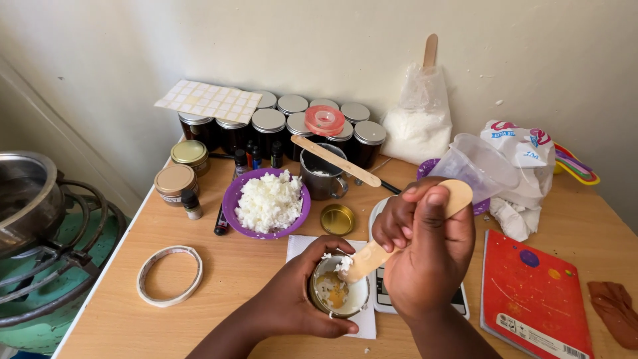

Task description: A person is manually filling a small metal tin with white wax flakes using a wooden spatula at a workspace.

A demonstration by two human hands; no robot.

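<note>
My left hand [292, 296] is wrapped around a small round tin [337, 294] that holds melted yellowish wax and a few white flakes. My right hand [425, 246] grips a flat wooden stick [458, 194], whose lower end [362, 262] carries white flakes over the tin's rim. The tin rests on a white paper [299, 244] on the wooden table. Just beyond it stands a purple bowl [234, 199] heaped with white wax flakes [269, 201]. A gold lid [337, 219] lies between bowl and tin.
A metal mug [323, 176] with a wooden stick across it, rows of dark lidded jars [269, 126], small bottles, a sticker sheet [209, 101], a bag of white flakes [417, 119], a clear jug [480, 166], a scale under my right hand, a red notebook [535, 292], a tape ring [169, 275], a stove with a pot [26, 193] at left.
</note>
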